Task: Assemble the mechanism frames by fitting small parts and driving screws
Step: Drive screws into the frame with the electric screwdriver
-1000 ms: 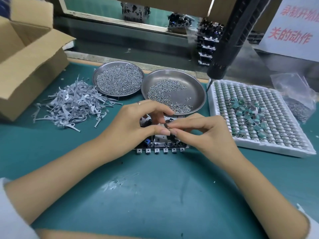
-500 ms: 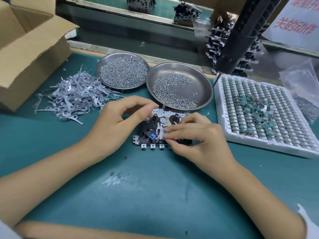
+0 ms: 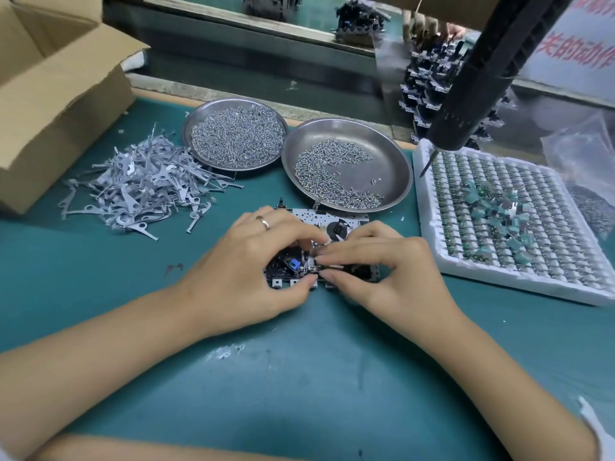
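Teal bench mat [image 3: 299,377]; cardboard box [image 3: 56,104] far left; white sign [image 3: 579,38], red characters, upper right.

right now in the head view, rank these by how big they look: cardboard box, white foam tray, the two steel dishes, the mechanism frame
1. cardboard box, cut off by the picture's edge
2. white foam tray
3. right steel dish, with few screws
4. left steel dish, heaped with screws; it lies farther back, so the two dishes may match
5. mechanism frame, partly hidden under both hands
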Demonstrator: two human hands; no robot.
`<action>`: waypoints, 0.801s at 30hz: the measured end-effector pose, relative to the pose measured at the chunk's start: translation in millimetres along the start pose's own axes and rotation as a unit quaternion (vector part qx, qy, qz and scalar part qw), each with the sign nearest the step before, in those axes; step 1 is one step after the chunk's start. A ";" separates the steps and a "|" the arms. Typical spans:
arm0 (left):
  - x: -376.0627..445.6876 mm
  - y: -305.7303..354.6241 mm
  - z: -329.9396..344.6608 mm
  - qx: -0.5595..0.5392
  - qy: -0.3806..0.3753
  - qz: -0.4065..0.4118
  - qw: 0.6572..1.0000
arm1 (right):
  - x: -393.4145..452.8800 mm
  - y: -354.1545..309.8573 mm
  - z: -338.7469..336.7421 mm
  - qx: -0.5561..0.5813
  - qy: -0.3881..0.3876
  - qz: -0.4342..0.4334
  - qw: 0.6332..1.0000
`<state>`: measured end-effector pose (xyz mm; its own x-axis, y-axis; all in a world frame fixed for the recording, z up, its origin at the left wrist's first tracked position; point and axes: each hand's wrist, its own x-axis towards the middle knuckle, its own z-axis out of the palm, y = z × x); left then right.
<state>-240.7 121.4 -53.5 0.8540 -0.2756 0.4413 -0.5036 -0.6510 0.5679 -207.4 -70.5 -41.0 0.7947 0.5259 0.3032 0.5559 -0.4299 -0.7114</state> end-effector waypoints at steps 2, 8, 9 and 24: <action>0.5 -0.2 1.4 0.011 0.004 0.005 1.000 | 1.4 -2.6 -0.3 0.008 -0.006 0.005 1.000; 1.6 1.6 2.5 -0.003 0.012 0.004 1.000 | 1.9 -6.5 -0.5 0.034 -0.006 0.025 0.999; 2.1 2.0 2.4 -0.005 0.013 0.005 1.000 | 1.9 -6.6 -0.6 0.035 -0.005 0.027 0.999; 6.4 -0.7 2.1 -0.042 0.020 -0.015 0.999 | 55.2 -25.4 -64.1 0.028 0.427 0.040 0.903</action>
<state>-234.6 118.6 -52.5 0.8636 -0.2283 0.4496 -0.4892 -0.5956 0.6372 -162.0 -77.6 34.5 0.7430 -0.2737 0.6108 0.4946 -0.3902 -0.7766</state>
